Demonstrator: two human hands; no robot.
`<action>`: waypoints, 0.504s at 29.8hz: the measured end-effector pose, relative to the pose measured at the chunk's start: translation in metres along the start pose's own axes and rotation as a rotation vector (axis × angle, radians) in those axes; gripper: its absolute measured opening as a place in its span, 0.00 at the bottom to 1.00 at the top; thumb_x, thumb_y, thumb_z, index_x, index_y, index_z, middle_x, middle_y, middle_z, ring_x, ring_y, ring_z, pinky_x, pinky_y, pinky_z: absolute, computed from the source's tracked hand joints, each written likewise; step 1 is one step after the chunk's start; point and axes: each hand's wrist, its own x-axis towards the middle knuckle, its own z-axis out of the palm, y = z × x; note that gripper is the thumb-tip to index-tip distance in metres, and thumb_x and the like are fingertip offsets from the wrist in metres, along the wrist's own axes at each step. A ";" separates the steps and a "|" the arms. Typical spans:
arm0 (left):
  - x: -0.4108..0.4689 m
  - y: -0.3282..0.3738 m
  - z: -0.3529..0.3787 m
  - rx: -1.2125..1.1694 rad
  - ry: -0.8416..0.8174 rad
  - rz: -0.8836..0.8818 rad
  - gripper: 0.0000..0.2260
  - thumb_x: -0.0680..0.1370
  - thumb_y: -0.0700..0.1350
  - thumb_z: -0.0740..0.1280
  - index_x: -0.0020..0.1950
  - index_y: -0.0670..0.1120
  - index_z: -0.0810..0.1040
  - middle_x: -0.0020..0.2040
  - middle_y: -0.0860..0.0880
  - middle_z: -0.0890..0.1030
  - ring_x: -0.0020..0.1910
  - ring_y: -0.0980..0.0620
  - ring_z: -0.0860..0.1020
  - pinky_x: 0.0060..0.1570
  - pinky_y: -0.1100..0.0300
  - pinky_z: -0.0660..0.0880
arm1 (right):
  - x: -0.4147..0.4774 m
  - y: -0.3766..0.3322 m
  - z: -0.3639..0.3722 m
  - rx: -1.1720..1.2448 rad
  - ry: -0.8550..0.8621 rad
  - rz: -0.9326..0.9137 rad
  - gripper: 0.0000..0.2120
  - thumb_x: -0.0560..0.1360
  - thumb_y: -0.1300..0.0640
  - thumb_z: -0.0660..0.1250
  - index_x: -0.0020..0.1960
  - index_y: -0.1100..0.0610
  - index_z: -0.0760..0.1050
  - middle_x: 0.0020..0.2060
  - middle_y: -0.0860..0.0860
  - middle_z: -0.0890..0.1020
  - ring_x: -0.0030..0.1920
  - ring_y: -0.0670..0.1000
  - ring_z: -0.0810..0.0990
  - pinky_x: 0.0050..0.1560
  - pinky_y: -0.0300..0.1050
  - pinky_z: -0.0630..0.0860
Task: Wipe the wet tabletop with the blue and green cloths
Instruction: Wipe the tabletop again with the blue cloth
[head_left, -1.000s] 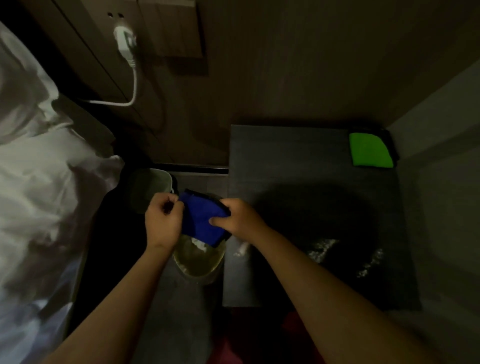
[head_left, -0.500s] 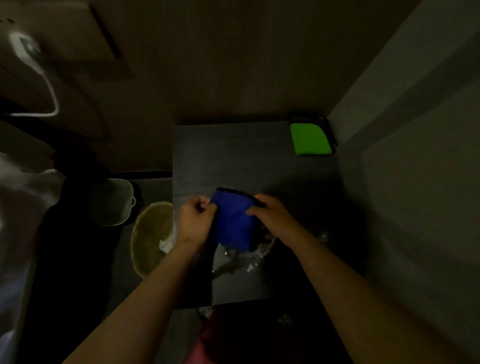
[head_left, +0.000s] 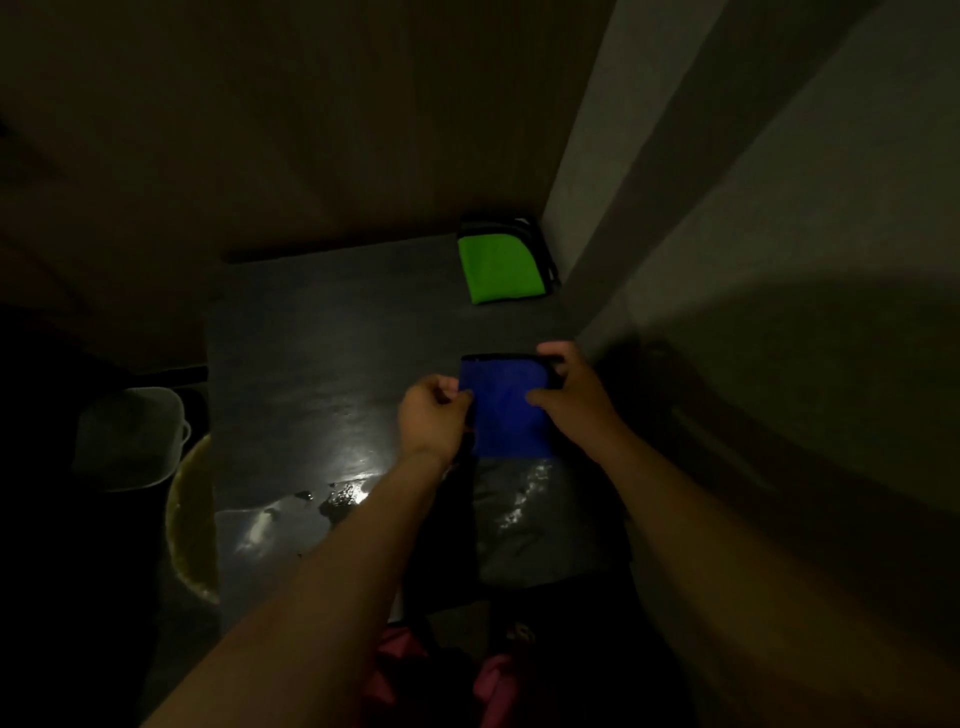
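A second before, the blue cloth (head_left: 506, 408) was held over a bowl (head_left: 193, 514) at the left, off the table (head_left: 322, 353). Now it had moved right and sat in the middle of the frame, over the table's right side. The left hand (head_left: 431, 418) pinched its left edge and the right hand (head_left: 569, 397) gripped its right edge, both closed on it. Shiny water (head_left: 343, 493) lay just below the cloth and at the lower left of the table. It looked like the wiping was about to start. The green cloth (head_left: 501, 270) lay folded in the table's far right corner, untouched.
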 end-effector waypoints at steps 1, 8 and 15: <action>0.006 -0.001 0.002 0.011 0.049 0.009 0.01 0.76 0.37 0.65 0.45 0.41 0.75 0.40 0.42 0.79 0.40 0.46 0.78 0.43 0.51 0.78 | 0.005 -0.001 0.004 -0.029 -0.002 -0.033 0.26 0.70 0.69 0.67 0.66 0.56 0.68 0.64 0.56 0.73 0.64 0.55 0.72 0.62 0.46 0.72; 0.015 -0.008 -0.034 0.412 0.249 0.189 0.21 0.72 0.41 0.71 0.63 0.42 0.71 0.62 0.42 0.73 0.62 0.45 0.72 0.62 0.51 0.71 | 0.014 -0.014 0.050 -0.660 0.160 -0.333 0.27 0.71 0.63 0.67 0.69 0.54 0.66 0.68 0.56 0.67 0.68 0.57 0.66 0.65 0.50 0.67; 0.029 -0.031 -0.027 1.063 0.030 0.643 0.25 0.72 0.38 0.67 0.69 0.38 0.69 0.69 0.38 0.71 0.69 0.40 0.69 0.69 0.45 0.63 | 0.017 0.008 0.087 -1.100 -0.280 -0.527 0.26 0.81 0.58 0.51 0.77 0.57 0.48 0.78 0.50 0.44 0.77 0.49 0.41 0.76 0.49 0.40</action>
